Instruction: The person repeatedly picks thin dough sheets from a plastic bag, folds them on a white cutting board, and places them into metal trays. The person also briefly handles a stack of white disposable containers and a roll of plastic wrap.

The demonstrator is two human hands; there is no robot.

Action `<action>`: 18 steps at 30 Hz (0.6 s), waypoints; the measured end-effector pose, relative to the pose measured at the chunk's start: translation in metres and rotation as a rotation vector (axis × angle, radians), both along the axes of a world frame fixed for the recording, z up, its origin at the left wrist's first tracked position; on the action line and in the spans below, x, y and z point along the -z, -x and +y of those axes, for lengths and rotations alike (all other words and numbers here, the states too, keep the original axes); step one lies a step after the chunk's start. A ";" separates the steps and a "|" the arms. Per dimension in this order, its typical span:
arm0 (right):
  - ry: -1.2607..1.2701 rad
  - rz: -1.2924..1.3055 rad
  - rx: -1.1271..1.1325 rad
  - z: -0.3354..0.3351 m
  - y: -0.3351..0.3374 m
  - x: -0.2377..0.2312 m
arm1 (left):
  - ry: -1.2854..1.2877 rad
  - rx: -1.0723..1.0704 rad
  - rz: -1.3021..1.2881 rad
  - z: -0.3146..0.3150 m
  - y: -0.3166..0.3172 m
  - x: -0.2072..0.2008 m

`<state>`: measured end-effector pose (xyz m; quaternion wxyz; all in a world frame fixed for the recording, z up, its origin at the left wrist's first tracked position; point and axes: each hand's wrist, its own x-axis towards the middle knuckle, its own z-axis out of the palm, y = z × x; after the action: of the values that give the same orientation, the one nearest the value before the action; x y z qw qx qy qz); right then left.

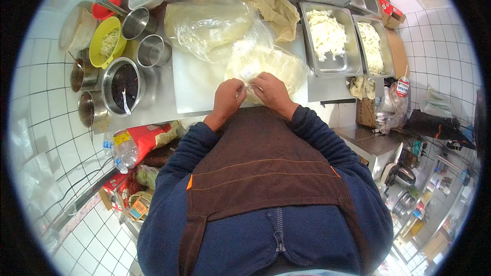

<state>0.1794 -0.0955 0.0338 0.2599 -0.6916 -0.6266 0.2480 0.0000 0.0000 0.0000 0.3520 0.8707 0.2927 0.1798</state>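
My left hand (228, 98) and my right hand (273, 92) meet at the near edge of a white cutting board (190, 90). Both have their fingers closed in a pinch on the gathered mouth of a clear plastic bag (279, 67). Pale yellowish contents fill this bag, but their kind is hard to make out. Just behind it lies a larger clear plastic bag (204, 25), also holding something pale. A tan crumpled cloth or bag (273, 4) rests at the back of the board.
To the right stand a steel pan (337, 68) and a narrower pan (384, 46), both with pale chopped food. On the left are a yellow colander (120, 46), a bowl of dark liquid (124, 84) and several steel pots. A plastic bottle (126, 148) sits below the table's left edge.
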 end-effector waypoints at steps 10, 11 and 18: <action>-0.070 0.048 0.132 0.001 0.002 0.001 | 0.682 -0.474 -0.441 0.010 0.021 0.026; -0.012 0.060 0.162 -0.001 -0.003 0.001 | 0.711 -0.510 -0.433 0.013 0.025 0.028; -0.120 -0.036 -0.030 -0.021 -0.011 -0.002 | 0.704 -0.500 -0.336 0.015 0.039 0.029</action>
<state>0.1900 -0.1166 0.0358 0.2861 -0.6697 -0.6550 0.2012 -0.0385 0.0153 -0.0290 0.6147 0.5598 0.4756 0.2874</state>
